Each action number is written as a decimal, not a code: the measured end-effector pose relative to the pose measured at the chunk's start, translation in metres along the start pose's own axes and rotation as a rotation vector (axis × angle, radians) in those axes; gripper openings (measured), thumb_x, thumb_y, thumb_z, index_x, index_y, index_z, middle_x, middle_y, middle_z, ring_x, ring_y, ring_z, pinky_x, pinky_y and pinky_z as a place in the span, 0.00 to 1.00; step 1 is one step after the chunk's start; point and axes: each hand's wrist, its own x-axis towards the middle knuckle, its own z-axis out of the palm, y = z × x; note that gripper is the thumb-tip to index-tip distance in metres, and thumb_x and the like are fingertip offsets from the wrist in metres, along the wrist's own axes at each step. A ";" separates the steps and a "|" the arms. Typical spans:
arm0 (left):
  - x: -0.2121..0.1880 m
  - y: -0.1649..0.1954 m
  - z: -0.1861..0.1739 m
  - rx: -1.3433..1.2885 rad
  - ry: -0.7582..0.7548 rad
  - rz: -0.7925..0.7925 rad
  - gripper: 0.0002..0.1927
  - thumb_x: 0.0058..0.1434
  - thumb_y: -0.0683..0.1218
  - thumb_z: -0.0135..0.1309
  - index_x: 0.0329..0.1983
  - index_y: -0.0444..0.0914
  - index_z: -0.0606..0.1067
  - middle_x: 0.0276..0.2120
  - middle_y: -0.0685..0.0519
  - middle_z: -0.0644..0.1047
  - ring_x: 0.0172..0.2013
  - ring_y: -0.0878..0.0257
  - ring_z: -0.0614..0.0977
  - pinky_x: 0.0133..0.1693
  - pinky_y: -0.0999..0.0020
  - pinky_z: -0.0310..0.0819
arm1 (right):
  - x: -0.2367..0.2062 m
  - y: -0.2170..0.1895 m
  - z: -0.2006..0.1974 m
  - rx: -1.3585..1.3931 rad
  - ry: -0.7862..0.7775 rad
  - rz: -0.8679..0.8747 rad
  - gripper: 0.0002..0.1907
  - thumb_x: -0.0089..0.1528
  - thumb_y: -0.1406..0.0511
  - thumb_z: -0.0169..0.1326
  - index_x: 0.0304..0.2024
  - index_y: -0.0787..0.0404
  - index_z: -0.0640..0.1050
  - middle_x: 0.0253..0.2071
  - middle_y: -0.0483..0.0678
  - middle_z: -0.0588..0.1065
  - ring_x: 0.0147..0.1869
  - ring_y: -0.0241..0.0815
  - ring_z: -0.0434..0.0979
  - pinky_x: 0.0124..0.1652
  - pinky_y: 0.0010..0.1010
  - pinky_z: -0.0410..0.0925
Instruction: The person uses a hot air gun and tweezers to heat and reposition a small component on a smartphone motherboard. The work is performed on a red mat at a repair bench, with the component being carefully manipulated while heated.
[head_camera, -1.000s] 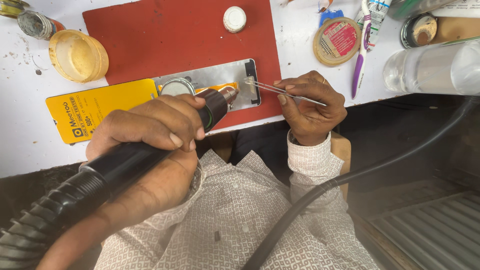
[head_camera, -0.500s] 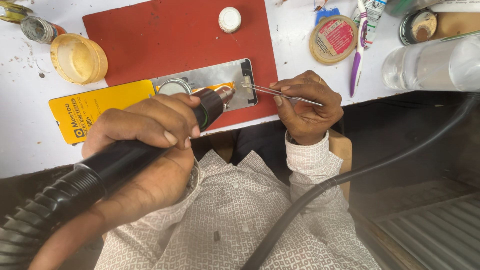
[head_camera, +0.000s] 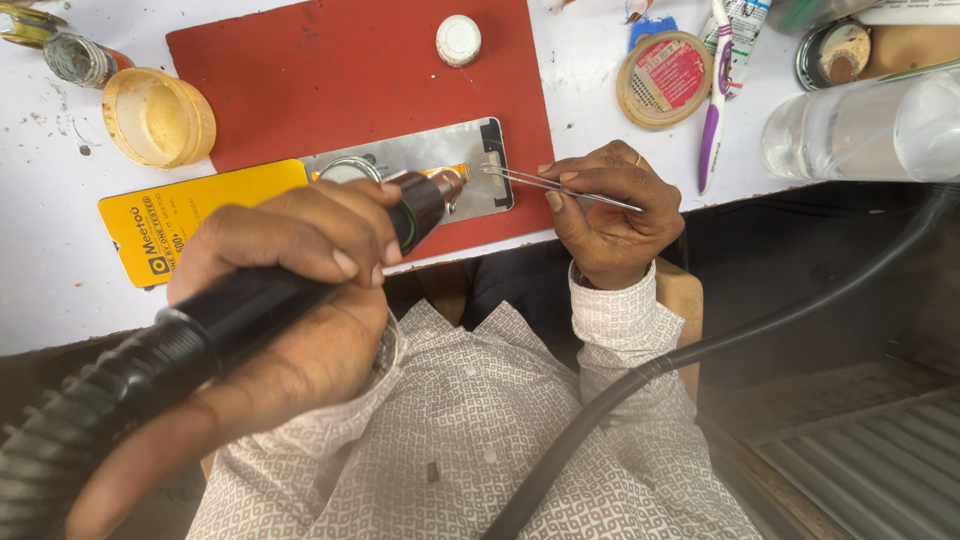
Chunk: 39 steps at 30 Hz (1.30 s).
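My left hand (head_camera: 300, 240) grips the black handle of a hot-air tool (head_camera: 230, 315) with a ribbed hose. Its nozzle (head_camera: 432, 198) points at a silver metal plate (head_camera: 450, 150) lying on a red mat (head_camera: 350, 80). My right hand (head_camera: 610, 215) pinches thin metal tweezers (head_camera: 530, 180). Their tips touch a small part at the plate's right end, just right of the nozzle. An orange strip on the plate shows beside the nozzle.
A yellow card (head_camera: 190, 215) lies left of the plate. An amber tub (head_camera: 160, 118), a white cap (head_camera: 458, 40), a round red-labelled tin (head_camera: 665, 78), a purple toothbrush (head_camera: 715, 100) and a clear bottle (head_camera: 870, 125) sit around. A black hose (head_camera: 700, 350) crosses my lap.
Both hands stay in almost the same place. The nozzle and the tweezer tips remain at the plate's right end, and the view has only drifted slightly.
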 end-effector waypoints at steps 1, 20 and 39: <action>-0.002 0.002 0.001 -0.010 0.004 -0.009 0.54 0.50 0.87 0.28 0.39 0.31 0.68 0.22 0.39 0.72 0.23 0.49 0.75 0.44 0.54 0.76 | 0.000 0.001 0.000 0.007 0.002 -0.002 0.09 0.60 0.77 0.64 0.41 0.66 0.79 0.39 0.57 0.81 0.41 0.41 0.83 0.42 0.25 0.75; -0.008 0.007 0.000 -0.033 0.014 -0.030 0.52 0.52 0.85 0.28 0.37 0.31 0.68 0.22 0.39 0.72 0.22 0.50 0.75 0.44 0.53 0.77 | 0.000 0.004 0.000 -0.004 0.005 -0.012 0.10 0.59 0.78 0.64 0.42 0.65 0.79 0.39 0.57 0.80 0.42 0.43 0.84 0.41 0.26 0.76; -0.008 -0.001 -0.004 -0.035 0.040 -0.003 0.58 0.45 0.88 0.20 0.38 0.31 0.69 0.22 0.39 0.72 0.23 0.49 0.76 0.44 0.53 0.76 | -0.001 0.003 0.003 0.000 0.010 0.003 0.10 0.60 0.78 0.64 0.41 0.66 0.79 0.38 0.56 0.80 0.42 0.44 0.84 0.43 0.28 0.77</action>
